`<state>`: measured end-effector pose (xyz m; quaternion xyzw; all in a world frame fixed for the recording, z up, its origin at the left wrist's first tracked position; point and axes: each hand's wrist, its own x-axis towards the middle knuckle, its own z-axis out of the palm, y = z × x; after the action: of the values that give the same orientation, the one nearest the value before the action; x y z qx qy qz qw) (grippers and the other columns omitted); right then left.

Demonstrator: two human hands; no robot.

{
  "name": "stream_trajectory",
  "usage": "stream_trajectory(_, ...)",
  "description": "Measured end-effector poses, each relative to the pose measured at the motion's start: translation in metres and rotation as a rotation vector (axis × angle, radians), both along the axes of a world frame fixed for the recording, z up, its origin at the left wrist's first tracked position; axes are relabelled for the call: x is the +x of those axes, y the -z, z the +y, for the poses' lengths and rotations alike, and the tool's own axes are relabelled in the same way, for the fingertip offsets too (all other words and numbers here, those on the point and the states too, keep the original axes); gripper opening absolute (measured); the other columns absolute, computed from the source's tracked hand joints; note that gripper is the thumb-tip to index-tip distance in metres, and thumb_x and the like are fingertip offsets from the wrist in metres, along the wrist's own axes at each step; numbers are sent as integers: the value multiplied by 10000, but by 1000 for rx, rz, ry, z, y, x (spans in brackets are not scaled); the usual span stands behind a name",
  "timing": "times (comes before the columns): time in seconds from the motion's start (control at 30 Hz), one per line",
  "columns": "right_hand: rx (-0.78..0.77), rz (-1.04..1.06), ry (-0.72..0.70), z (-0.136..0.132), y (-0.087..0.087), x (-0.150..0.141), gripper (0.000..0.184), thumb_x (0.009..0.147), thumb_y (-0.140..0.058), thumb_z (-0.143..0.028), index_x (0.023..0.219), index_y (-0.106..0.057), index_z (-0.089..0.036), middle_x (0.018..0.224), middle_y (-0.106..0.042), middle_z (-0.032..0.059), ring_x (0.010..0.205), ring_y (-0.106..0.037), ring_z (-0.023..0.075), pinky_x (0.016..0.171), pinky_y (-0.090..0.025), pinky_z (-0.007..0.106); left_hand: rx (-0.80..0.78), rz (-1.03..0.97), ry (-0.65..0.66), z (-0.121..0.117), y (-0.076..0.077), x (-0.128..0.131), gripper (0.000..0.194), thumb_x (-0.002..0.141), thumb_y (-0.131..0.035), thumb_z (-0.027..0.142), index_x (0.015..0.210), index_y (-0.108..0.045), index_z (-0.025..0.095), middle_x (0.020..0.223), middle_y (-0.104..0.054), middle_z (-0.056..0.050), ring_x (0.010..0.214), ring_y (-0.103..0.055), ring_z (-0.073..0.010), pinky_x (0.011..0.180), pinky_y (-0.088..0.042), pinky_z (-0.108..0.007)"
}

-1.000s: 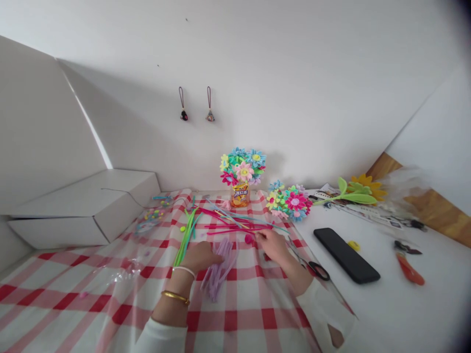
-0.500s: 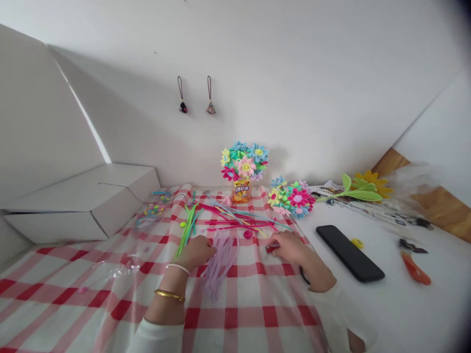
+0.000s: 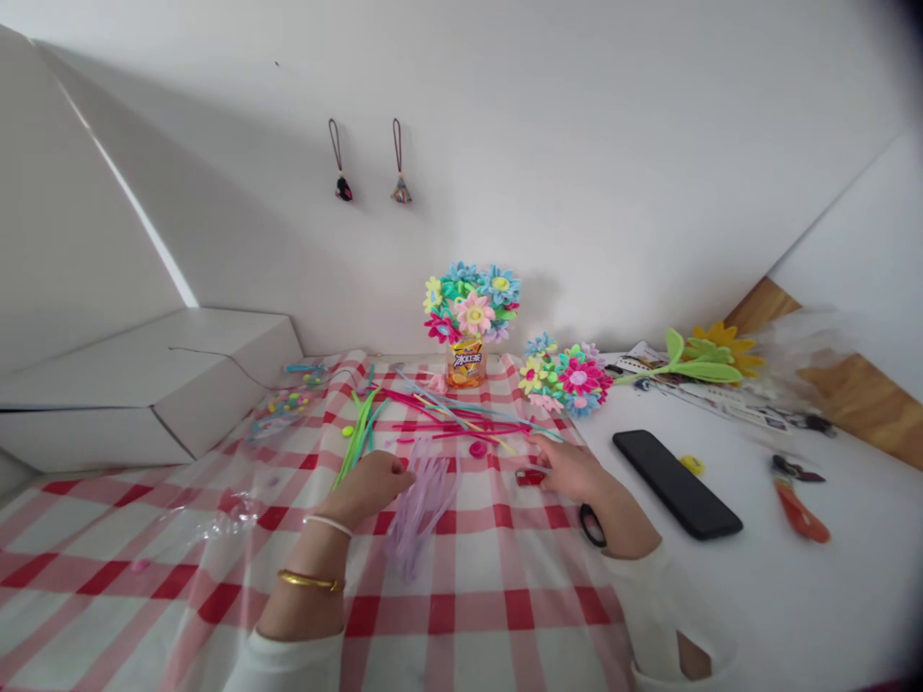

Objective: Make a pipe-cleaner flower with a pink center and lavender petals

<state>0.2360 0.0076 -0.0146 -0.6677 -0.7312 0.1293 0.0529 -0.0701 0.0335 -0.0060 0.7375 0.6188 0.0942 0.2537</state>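
Pipe cleaners (image 3: 422, 514), lilac, point toward the person — left hand (image 3: 367, 485) beside, right hand (image 3: 569, 471) apart.

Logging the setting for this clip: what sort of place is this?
Probably a craft corner at home: a gingham cloth covers a white table, pipe cleaners lie scattered on it, and a bunch of craft flowers stands in a jar.

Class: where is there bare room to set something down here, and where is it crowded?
Bare: checked cloth below the lilac pipe cleaners; white tabletop right of the black phone. Crowded: beyond the left hand, among pink pipe cleaners.
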Motion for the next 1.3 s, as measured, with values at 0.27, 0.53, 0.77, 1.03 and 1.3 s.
stream_trajectory(0.27,27,35,46,3,4,6,739,622,-672,-220,1295,-370,-256,1104,-618,99,1011,-551,307,768,-364,342,-29,15,81,-3,2,1,286,657,-490,377,458,-464,174,459,-468,6,481,-448,-127,473,-264,-238)
stream_trajectory(0.53,52,191,108,6,7,17,492,656,-580,-74,1113,-552,-255,794,-673,1,811,-611,201,672,-401,271,134,-138,-13,-8,-7,17,447,714,-470,543,480,-510,164,424,-389,33,439,-364,-104,456,-231,-242)
stream_trajectory(0.77,62,884,102,-3,-11,4,427,711,-612,-236,1125,-508,-205,872,-652,38,797,-629,181,682,-474,283,44,-715,82,-31,-10,57,242,696,-606,366,780,-654,145,707,-610,-19,627,-493,-124,587,-385,-237)
stream_trajectory(1.03,-168,1306,-129,-21,-22,-48,396,648,-704,-219,1012,-549,-206,801,-628,5,766,-610,142,721,-472,286,-86,-1223,53,-44,1,81,219,627,-720,280,828,-684,199,827,-644,-27,739,-543,-149,654,-423,-263)
stream_trajectory(1.3,123,934,91,-12,-24,-12,187,703,-611,-264,872,-601,-183,816,-666,35,746,-626,170,707,-460,295,-259,-1478,-19,-43,1,81,194,752,-611,331,742,-507,168,826,-629,-22,574,-534,-83,567,-403,-227)
